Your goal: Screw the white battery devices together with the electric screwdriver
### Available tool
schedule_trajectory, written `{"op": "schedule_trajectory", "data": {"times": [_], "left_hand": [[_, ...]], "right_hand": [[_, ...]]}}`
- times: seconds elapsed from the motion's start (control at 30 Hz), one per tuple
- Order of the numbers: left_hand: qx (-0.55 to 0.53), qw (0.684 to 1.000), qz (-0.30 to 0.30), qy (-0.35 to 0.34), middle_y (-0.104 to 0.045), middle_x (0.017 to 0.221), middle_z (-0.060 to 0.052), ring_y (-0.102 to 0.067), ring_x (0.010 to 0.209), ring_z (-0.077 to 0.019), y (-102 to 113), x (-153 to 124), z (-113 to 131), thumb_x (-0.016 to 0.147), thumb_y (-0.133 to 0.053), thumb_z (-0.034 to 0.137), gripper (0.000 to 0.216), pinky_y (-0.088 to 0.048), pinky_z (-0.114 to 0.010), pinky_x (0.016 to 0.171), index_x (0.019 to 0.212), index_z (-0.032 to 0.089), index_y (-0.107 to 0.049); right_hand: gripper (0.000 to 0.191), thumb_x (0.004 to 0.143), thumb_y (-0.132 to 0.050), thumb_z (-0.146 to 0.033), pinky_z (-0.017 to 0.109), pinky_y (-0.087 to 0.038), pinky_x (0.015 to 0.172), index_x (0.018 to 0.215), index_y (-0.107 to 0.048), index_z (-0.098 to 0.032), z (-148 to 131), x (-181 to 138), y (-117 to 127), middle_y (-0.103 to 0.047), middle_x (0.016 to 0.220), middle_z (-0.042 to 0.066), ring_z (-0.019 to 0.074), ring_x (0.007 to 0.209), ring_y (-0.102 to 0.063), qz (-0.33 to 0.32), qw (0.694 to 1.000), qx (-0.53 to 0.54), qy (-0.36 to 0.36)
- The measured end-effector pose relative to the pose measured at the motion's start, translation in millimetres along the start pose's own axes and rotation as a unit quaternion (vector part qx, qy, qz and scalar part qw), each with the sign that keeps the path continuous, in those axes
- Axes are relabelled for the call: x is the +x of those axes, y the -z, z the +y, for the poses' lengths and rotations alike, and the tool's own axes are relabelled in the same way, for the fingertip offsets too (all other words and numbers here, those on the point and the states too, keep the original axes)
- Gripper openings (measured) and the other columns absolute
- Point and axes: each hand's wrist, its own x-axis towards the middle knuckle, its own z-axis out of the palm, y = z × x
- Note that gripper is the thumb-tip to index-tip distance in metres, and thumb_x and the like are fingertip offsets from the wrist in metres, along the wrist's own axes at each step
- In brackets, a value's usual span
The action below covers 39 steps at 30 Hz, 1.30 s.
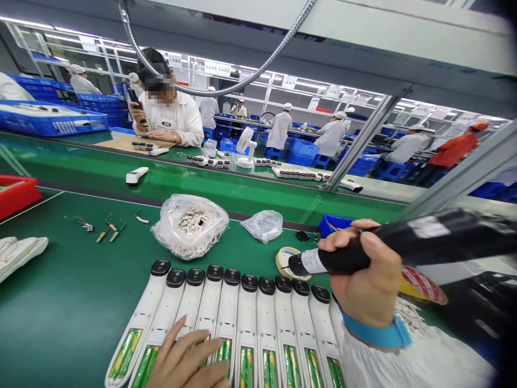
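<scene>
A row of several white handheld devices (258, 308) with black end caps lies on the green table, their battery compartments uncovered and green batteries (247, 366) inside. Over the left part of this row my left hand (189, 355) is spread, fingers apart, at the lower edge of the view. My right hand (369, 264), with a blue band at the wrist, is wrapped round a black electric screwdriver (347, 258). The tool lies nearly level above the row's right end, its tip pointing left in front of a roll of tape (286, 260).
Behind the row sit a plastic bag of small metal parts (189, 226), a smaller bag of screws (264, 225) and a blue bin (329, 223). Wired parts (111, 229) lie left. A red tray (16, 194) stands at the left edge. Across the green conveyor a co-worker (169, 118) sits.
</scene>
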Motion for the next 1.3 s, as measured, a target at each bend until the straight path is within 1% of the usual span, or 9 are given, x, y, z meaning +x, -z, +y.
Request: {"op": "schedule_trajectory", "data": {"times": [0.17,0.3,0.4,0.5,0.83,1.1,1.17,1.23,1.3], "left_hand": [[-0.043,0.980,-0.025,0.192,-0.065,0.105,-0.005,-0.058,0.099,-0.0237,14,33,1,0.088,-0.057,0.034,0.024,-0.040,-0.051,0.096,0.108,0.023,-0.058],[-0.128,0.956,-0.029,0.261,-0.061,0.108,-0.007,-0.053,0.105,-0.0242,17,46,0,0.089,-0.055,0.032,0.027,-0.033,-0.059,0.101,0.114,0.022,-0.054],[-0.166,0.945,0.004,0.280,-0.063,0.101,-0.004,-0.054,0.100,-0.0229,18,44,-2,0.089,-0.055,0.024,0.014,-0.029,-0.060,0.102,0.101,0.025,-0.061],[-0.177,0.939,0.038,0.292,-0.064,0.096,-0.001,-0.055,0.096,-0.0220,17,39,-4,0.088,-0.055,0.018,0.014,-0.029,-0.058,0.101,0.091,0.027,-0.066],[-0.187,0.931,0.072,0.305,-0.066,0.087,0.001,-0.056,0.093,-0.0221,16,38,-5,0.085,-0.061,0.020,0.009,-0.032,-0.055,0.100,0.085,0.027,-0.067],[-0.214,0.933,0.050,0.284,-0.067,0.089,0.001,-0.056,0.094,-0.0202,21,37,-8,0.088,-0.056,0.019,0.013,-0.030,-0.053,0.102,0.088,0.027,-0.066],[-0.217,0.935,0.038,0.279,-0.067,0.094,0.000,-0.056,0.096,-0.0204,22,35,-8,0.089,-0.056,0.022,0.012,-0.030,-0.052,0.103,0.098,0.027,-0.063],[-0.205,0.936,0.013,0.287,-0.065,0.105,-0.003,-0.055,0.102,-0.0211,24,30,-8,0.088,-0.057,0.028,0.027,-0.031,-0.051,0.104,0.114,0.025,-0.053],[-0.180,0.940,-0.018,0.290,-0.062,0.110,-0.004,-0.054,0.105,-0.0215,26,22,-5,0.087,-0.059,0.031,0.035,-0.030,-0.051,0.105,0.119,0.023,-0.047]], "right_hand": [[0.024,0.062,-0.069,-0.038,0.027,-0.043,0.047,0.076,-0.056,-0.023,-25,-37,-34,-0.051,0.048,-0.004,0.0123,0.045,-0.045,-0.053,0.992,0.067,-0.094],[0.027,0.064,-0.072,-0.043,0.029,-0.045,0.049,0.078,-0.058,-0.023,-26,-60,-53,-0.053,0.050,-0.003,0.0130,0.046,-0.047,-0.120,0.981,0.083,-0.128],[0.027,0.067,-0.072,-0.041,0.028,-0.046,0.049,0.081,-0.058,-0.023,-23,-69,-63,-0.053,0.051,-0.002,0.0136,0.048,-0.049,-0.156,0.973,0.094,-0.140],[0.026,0.069,-0.071,-0.041,0.028,-0.046,0.048,0.083,-0.058,-0.024,-19,-74,-68,-0.054,0.052,-0.002,0.0139,0.049,-0.050,-0.164,0.971,0.098,-0.141],[0.027,0.067,-0.071,-0.042,0.028,-0.046,0.048,0.081,-0.057,-0.023,-22,-73,-69,-0.053,0.050,-0.002,0.0136,0.047,-0.049,-0.163,0.973,0.089,-0.138],[0.024,0.069,-0.068,-0.039,0.027,-0.045,0.048,0.081,-0.057,-0.023,-20,-73,-72,-0.053,0.052,-0.003,0.0125,0.047,-0.047,-0.144,0.974,0.102,-0.142],[0.023,0.070,-0.067,-0.039,0.026,-0.045,0.048,0.083,-0.056,-0.022,-18,-75,-73,-0.053,0.053,-0.003,0.0123,0.048,-0.048,-0.148,0.973,0.106,-0.141],[0.023,0.072,-0.067,-0.037,0.027,-0.046,0.050,0.085,-0.056,-0.022,-15,-77,-73,-0.054,0.055,-0.003,0.0124,0.049,-0.049,-0.163,0.972,0.108,-0.133],[0.022,0.074,-0.065,-0.035,0.028,-0.046,0.052,0.088,-0.055,-0.022,-9,-81,-72,-0.056,0.057,-0.003,0.0130,0.051,-0.052,-0.181,0.971,0.100,-0.117]]}}
